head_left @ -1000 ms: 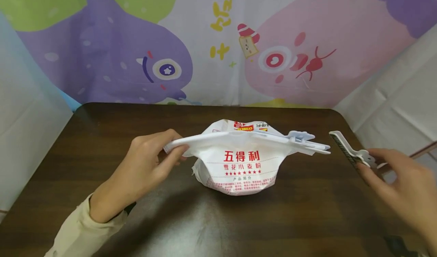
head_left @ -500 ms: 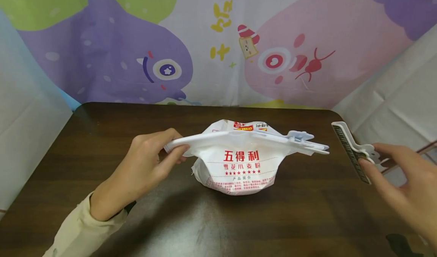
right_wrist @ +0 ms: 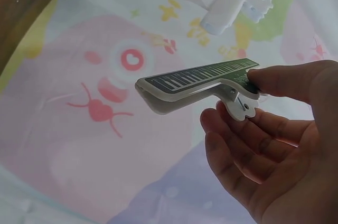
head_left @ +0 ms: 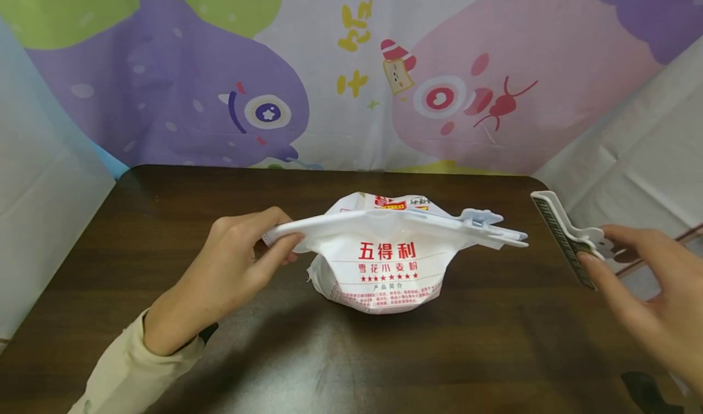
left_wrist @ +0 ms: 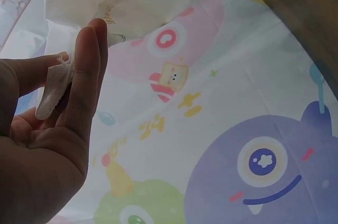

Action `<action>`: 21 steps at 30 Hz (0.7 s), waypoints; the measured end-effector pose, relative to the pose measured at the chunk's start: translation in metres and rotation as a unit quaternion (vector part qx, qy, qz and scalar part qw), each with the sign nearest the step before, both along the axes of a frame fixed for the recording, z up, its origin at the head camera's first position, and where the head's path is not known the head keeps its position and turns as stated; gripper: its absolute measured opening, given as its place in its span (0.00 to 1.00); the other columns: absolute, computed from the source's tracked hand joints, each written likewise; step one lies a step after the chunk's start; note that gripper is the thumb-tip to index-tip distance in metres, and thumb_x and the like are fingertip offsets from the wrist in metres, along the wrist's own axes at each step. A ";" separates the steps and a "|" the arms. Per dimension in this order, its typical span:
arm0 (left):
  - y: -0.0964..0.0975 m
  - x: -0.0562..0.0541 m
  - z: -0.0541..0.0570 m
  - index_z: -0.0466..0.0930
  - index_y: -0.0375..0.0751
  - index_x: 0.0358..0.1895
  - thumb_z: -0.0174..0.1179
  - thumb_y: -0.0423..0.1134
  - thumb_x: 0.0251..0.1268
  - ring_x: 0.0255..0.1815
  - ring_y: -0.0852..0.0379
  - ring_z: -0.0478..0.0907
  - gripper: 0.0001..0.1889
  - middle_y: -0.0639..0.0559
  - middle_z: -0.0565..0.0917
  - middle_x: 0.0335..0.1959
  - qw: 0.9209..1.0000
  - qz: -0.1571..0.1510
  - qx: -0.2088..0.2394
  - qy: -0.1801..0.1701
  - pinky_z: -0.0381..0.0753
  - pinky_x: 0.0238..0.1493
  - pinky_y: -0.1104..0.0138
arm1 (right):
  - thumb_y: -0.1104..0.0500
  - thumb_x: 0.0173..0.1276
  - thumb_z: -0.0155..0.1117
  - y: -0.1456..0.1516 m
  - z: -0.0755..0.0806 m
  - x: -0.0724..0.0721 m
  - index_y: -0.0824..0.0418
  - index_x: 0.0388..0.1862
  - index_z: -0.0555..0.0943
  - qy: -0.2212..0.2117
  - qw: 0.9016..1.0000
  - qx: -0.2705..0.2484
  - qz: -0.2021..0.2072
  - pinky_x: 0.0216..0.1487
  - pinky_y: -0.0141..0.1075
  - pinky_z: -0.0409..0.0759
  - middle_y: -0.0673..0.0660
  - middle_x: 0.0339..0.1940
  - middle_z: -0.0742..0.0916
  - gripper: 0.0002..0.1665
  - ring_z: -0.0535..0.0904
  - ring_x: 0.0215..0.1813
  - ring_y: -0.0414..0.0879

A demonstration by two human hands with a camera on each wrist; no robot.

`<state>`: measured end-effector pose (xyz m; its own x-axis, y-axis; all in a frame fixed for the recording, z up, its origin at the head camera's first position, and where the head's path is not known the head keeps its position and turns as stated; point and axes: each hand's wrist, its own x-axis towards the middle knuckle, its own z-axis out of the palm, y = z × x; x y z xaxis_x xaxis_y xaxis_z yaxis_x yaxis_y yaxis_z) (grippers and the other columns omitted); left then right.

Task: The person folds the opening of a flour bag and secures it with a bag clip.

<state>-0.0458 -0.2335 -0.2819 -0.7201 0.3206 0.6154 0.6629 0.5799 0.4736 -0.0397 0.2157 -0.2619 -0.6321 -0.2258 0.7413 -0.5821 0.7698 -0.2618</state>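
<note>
A white flour bag (head_left: 384,273) with red print stands mid-table, its top folded into a flat strip. My left hand (head_left: 230,273) pinches the strip's left end between thumb and fingers; the left wrist view shows the folded end (left_wrist: 53,89) in that grip. A pale bag clip (head_left: 480,221) sits on the right part of the fold, its end jutting past the bag. Off to the right, apart from the bag, my right hand (head_left: 653,286) pinches a second bag clip (right_wrist: 195,81), white with a dark striped face, by its handles. Its jaws look shut in the right wrist view.
The dark wooden table (head_left: 263,365) extends around the bag. A cartoon-printed curtain (head_left: 351,133) hangs behind its far edge, with pale cloth on both sides. A dark patch (head_left: 645,392) shows at the lower right.
My right hand has raised the striped clip slightly and turned it, so more of its striped face shows. The left hand and the bag have stayed in place.
</note>
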 end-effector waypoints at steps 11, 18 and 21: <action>-0.001 0.001 -0.001 0.78 0.43 0.30 0.67 0.27 0.62 0.23 0.71 0.79 0.09 0.60 0.82 0.23 1.000 -0.001 0.002 -0.009 0.76 0.24 0.77 | 0.40 0.68 0.65 -0.007 0.008 0.004 0.75 0.48 0.82 0.003 1.000 -0.005 0.019 0.52 0.17 0.65 0.34 0.46 0.79 0.36 0.71 0.47 0.19; -0.001 0.001 -0.001 0.79 0.43 0.31 0.67 0.27 0.62 0.23 0.71 0.80 0.08 0.59 0.83 0.24 1.000 -0.002 0.003 -0.012 0.77 0.24 0.77 | 0.43 0.69 0.64 -0.014 0.015 0.006 0.77 0.45 0.83 0.020 0.999 -0.011 0.046 0.53 0.17 0.66 0.36 0.46 0.82 0.34 0.74 0.49 0.22; -0.001 0.001 -0.001 0.79 0.43 0.32 0.66 0.28 0.63 0.23 0.71 0.79 0.08 0.60 0.82 0.24 1.000 -0.002 0.003 -0.011 0.76 0.24 0.77 | 0.47 0.68 0.67 -0.012 0.013 0.004 0.75 0.45 0.84 0.030 0.997 -0.014 0.063 0.54 0.19 0.67 0.48 0.42 0.87 0.29 0.75 0.50 0.25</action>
<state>-0.0445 -0.2343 -0.2826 -0.7328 0.3186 0.6012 0.6538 0.5745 0.4925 -0.0352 0.2036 -0.2489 -0.5539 -0.2787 0.7846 -0.6892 0.6821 -0.2443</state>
